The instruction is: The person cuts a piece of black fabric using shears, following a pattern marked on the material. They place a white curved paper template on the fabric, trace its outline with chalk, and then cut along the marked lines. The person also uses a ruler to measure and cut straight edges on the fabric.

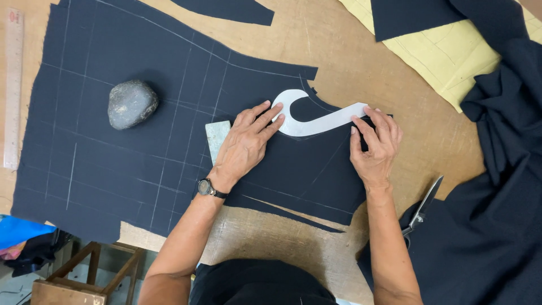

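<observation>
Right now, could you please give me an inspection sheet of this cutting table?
Surface: wooden table, worn, mostly covered by cloth.
Job's things: dark cloth panel lying flat with chalk lines; white curved ruler lying on it.
Clutter: grey stone resting on the panel; pale chalk block beside the left hand; scissors by the right forearm; straight ruler at the table's left edge; yellow paper pattern; heaped dark cloth.
Grippers: left hand flat, fingers pressing the curved ruler's hooked end; right hand fingertips on its other end.
Cables: nothing seen.
Surroundings: wooden stool below the table edge; blue cloth beside it.
</observation>
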